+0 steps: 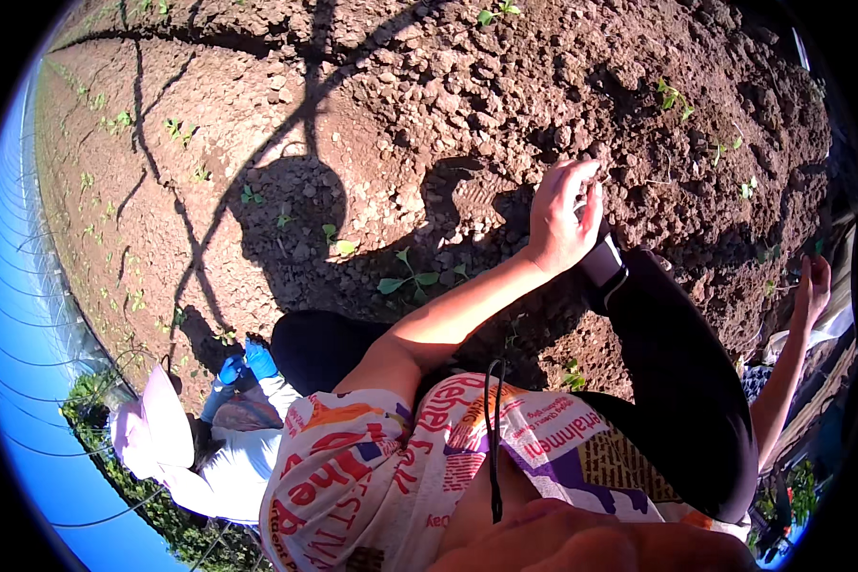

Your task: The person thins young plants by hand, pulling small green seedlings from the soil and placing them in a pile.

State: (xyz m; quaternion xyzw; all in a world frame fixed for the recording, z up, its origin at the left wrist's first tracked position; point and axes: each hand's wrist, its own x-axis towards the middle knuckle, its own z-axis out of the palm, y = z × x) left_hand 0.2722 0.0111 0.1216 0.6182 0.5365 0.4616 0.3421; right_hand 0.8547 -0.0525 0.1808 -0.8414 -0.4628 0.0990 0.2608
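Observation:
My left hand (566,216) reaches across in front of me, low over the brown soil (400,114). Its fingers are loosely curled, with a gap visible between thumb and forefinger. A soil clod (600,151) shows at the fingertips; whether they grip it is unclear. Just beneath this hand is my shoe (604,266). Far out to the right, beyond my bent knee (686,357), is my right hand (815,282), fingers drawn together and raised. A small green speck shows at its fingertips, too small to identify. A leafy seedling (409,277) grows in the shade left of my left hand.
Other seedlings (675,99) dot the cloddy ground. At left a co-worker in a pink hat (158,422) and blue gloves (259,359) bends close to the soil. Pale sheeting (832,322) lies at the right edge. Hoops (14,314) arch overhead against the sky.

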